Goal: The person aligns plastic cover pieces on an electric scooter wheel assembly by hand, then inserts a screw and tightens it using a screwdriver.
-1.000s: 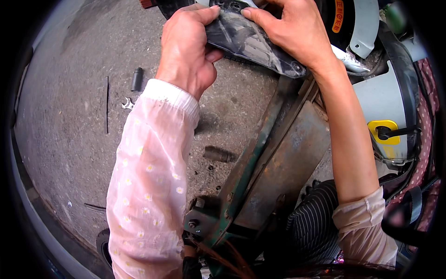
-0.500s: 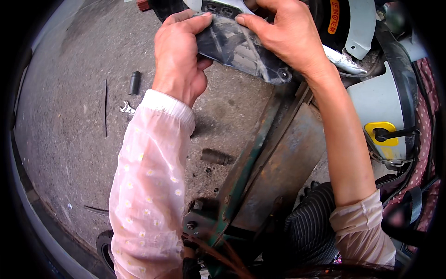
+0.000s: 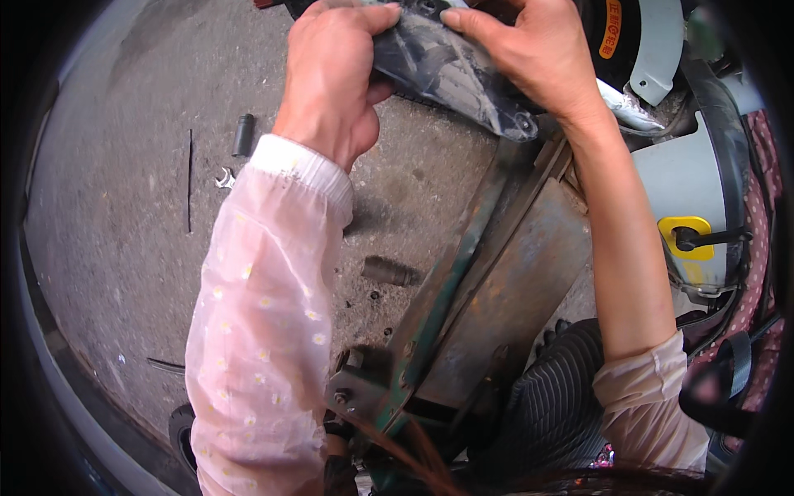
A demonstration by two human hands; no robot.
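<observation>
A dusty, scuffed black plastic panel (image 3: 459, 78) is held up at the top of the view, its far part cut off by the frame's upper edge. My left hand (image 3: 335, 70) grips the panel's left side, thumb on top and fingers curled underneath. From the right, my right hand (image 3: 538, 62) pinches it with the thumb lying on top; its other fingers are partly cut off. One lower corner of the panel, with a small round hole, points toward a long rusty green metal frame (image 3: 442, 306) below.
On the concrete lie a dark socket (image 3: 243, 135), an open-ended wrench (image 3: 225, 178), a thin dark strip (image 3: 189, 182) and a dirty cylindrical part (image 3: 390, 270). At right stand a grey body panel (image 3: 688, 186) with a yellow-framed black lever (image 3: 699, 240) and a tyre with an orange label (image 3: 610, 29).
Both hands and the black plastic panel sit slightly higher and farther right in the view. The pale part at the panel's far end has left the frame. Both grips look the same.
</observation>
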